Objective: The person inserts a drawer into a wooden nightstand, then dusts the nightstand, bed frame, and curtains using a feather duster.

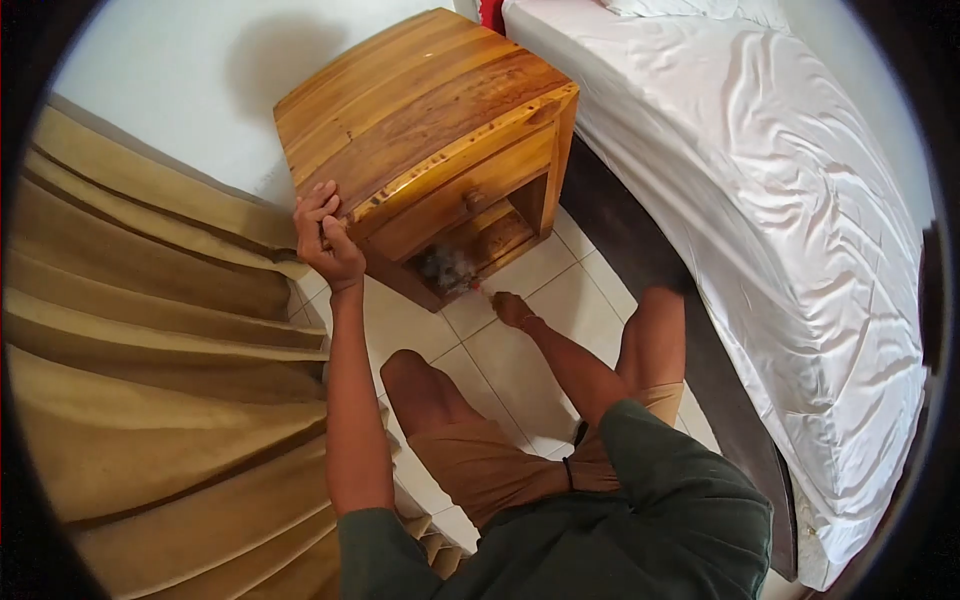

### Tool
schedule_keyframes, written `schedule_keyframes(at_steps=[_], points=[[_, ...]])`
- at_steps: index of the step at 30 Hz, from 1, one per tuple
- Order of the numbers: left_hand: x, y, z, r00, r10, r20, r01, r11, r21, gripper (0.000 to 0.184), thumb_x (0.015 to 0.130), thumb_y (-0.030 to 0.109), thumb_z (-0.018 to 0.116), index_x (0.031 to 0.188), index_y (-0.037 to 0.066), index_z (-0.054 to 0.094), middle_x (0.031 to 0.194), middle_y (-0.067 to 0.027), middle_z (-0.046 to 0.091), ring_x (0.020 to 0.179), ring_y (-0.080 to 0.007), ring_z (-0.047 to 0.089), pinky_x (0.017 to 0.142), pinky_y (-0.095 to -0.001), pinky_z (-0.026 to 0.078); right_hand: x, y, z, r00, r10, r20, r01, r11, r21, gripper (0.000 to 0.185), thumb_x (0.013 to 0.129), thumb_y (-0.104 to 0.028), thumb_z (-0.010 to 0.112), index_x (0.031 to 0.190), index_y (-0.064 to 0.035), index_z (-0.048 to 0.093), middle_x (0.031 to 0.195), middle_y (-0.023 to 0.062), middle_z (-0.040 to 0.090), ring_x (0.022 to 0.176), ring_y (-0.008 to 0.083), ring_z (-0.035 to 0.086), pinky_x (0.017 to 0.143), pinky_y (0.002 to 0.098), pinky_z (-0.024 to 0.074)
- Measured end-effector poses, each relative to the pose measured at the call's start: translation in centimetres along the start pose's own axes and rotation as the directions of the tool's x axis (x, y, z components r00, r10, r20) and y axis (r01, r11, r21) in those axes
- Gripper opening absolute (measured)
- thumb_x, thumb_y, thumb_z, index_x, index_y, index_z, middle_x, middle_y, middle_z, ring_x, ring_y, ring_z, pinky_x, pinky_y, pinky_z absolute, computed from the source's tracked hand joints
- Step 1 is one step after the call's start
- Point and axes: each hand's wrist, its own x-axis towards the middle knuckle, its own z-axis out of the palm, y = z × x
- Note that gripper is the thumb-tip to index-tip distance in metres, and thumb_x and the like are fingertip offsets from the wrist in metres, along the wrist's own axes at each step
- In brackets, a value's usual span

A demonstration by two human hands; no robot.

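A wooden nightstand (430,110) with one drawer (470,200) and an open compartment (505,235) below it stands against the wall. My left hand (327,240) grips its front left top corner, fingers curled over the edge. Low in front of the compartment, my right hand (512,308) is closed round the handle of a feather duster (447,268). The duster's fluffy grey-white head is inside the opening, near the left side of the compartment floor, and looks slightly blurred.
To the left hangs a long tan curtain (160,330). A bed with a white sheet (740,170) and a dark base (640,250) runs along the right. Pale floor tiles (480,385) lie between my bent knees and the nightstand.
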Motion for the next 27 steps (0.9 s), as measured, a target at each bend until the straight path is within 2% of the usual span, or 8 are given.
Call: schedule_keyframes(at_steps=[3, 6, 9, 12, 15, 17, 24, 27], points=[[0.0, 0.0, 0.0, 1.000, -0.005, -0.025, 0.005, 1.000, -0.017, 0.023, 0.087, 0.007, 0.044, 0.090, -0.003, 0.064, 0.109, -0.0142, 0.071, 0.111, -0.0330, 0.062, 0.110, -0.0502, 0.035, 2.4, 0.5, 1.7, 0.990, 0.082, -0.111, -0.110, 0.955, -0.274, 0.031, 0.098, -0.025, 0.051, 0.102, 0.0030, 0.064, 0.100, 0.0271, 0.068, 0.089, 0.0437, 0.068, 0.077, 0.0501, 0.0559], [-0.1, -0.2, 0.1, 1.000, -0.014, -0.027, 0.013, 1.000, -0.022, 0.023, 0.087, 0.008, 0.044, 0.090, -0.003, 0.064, 0.109, -0.0140, 0.071, 0.111, -0.0331, 0.063, 0.110, -0.0499, 0.035, 1.7, -2.5, 2.2, 0.832, 0.456, -0.316, -0.425, 0.890, 0.163, 0.037, 0.102, -0.027, 0.044, 0.096, 0.0047, 0.062, 0.090, 0.0254, 0.066, 0.086, 0.0446, 0.066, 0.072, 0.0495, 0.0539], [0.0, -0.2, 0.0, 1.000, -0.007, -0.026, 0.007, 1.000, -0.019, 0.022, 0.087, 0.008, 0.044, 0.090, -0.003, 0.064, 0.108, -0.0142, 0.071, 0.111, -0.0329, 0.063, 0.110, -0.0500, 0.034, 2.7, -1.3, 2.3, 0.980, 0.174, -0.094, -0.175, 0.985, -0.003, 0.041, 0.103, -0.031, 0.043, 0.100, 0.0055, 0.061, 0.091, 0.0260, 0.067, 0.086, 0.0454, 0.066, 0.072, 0.0489, 0.0545], [0.0, 0.0, 0.1, 0.999, -0.027, -0.032, 0.026, 0.999, -0.031, 0.022, 0.087, 0.008, 0.044, 0.089, -0.003, 0.064, 0.108, -0.0145, 0.071, 0.111, -0.0325, 0.063, 0.111, -0.0496, 0.034, 2.6, -6.3, -1.2, 0.968, 0.247, -0.039, -0.249, 0.967, -0.052, 0.032, 0.098, -0.017, 0.043, 0.117, 0.0016, 0.061, 0.110, 0.0254, 0.066, 0.097, 0.0411, 0.067, 0.081, 0.0491, 0.0554], [0.0, 0.1, 0.1, 1.000, 0.002, -0.016, -0.002, 1.000, 0.000, 0.026, 0.088, 0.004, 0.040, 0.092, -0.005, 0.064, 0.111, -0.0150, 0.070, 0.113, -0.0308, 0.062, 0.112, -0.0462, 0.035, 5.9, -6.0, 3.0, 0.873, 0.487, -0.028, -0.469, 0.853, 0.229, 0.035, 0.097, -0.017, 0.044, 0.125, -0.0052, 0.060, 0.112, 0.0240, 0.066, 0.096, 0.0409, 0.067, 0.082, 0.0473, 0.0554], [-0.2, -0.3, 0.1, 1.000, -0.004, -0.017, 0.003, 1.000, -0.023, 0.026, 0.088, 0.004, 0.040, 0.092, -0.004, 0.064, 0.111, -0.0147, 0.070, 0.113, -0.0306, 0.062, 0.111, -0.0463, 0.035, 4.5, -10.1, -0.5, 0.924, 0.358, 0.132, -0.376, 0.915, 0.149, 0.037, 0.095, -0.019, 0.046, 0.128, -0.0084, 0.059, 0.112, 0.0227, 0.067, 0.096, 0.0409, 0.067, 0.083, 0.0463, 0.0553], [0.0, 0.1, 0.1, 1.000, 0.010, 0.000, -0.010, 1.000, 0.014, 0.025, 0.088, 0.003, 0.039, 0.090, -0.004, 0.063, 0.112, -0.0166, 0.069, 0.112, -0.0306, 0.061, 0.111, -0.0467, 0.035, 5.8, -4.4, 6.4, 0.958, 0.277, -0.078, -0.284, 0.955, -0.087, 0.039, 0.094, -0.023, 0.050, 0.128, -0.0059, 0.057, 0.107, 0.0232, 0.067, 0.096, 0.0411, 0.066, 0.084, 0.0478, 0.0544], [-0.2, -0.3, 0.0, 1.000, 0.005, 0.011, -0.005, 1.000, -0.003, 0.025, 0.088, 0.004, 0.039, 0.091, -0.004, 0.063, 0.112, -0.0171, 0.069, 0.112, -0.0310, 0.061, 0.112, -0.0463, 0.035, 0.5, -8.0, 1.5, 0.977, 0.179, -0.118, -0.179, 0.984, 0.011, 0.034, 0.094, -0.020, 0.050, 0.119, 0.0015, 0.057, 0.100, 0.0269, 0.067, 0.094, 0.0419, 0.067, 0.082, 0.0506, 0.0541]])
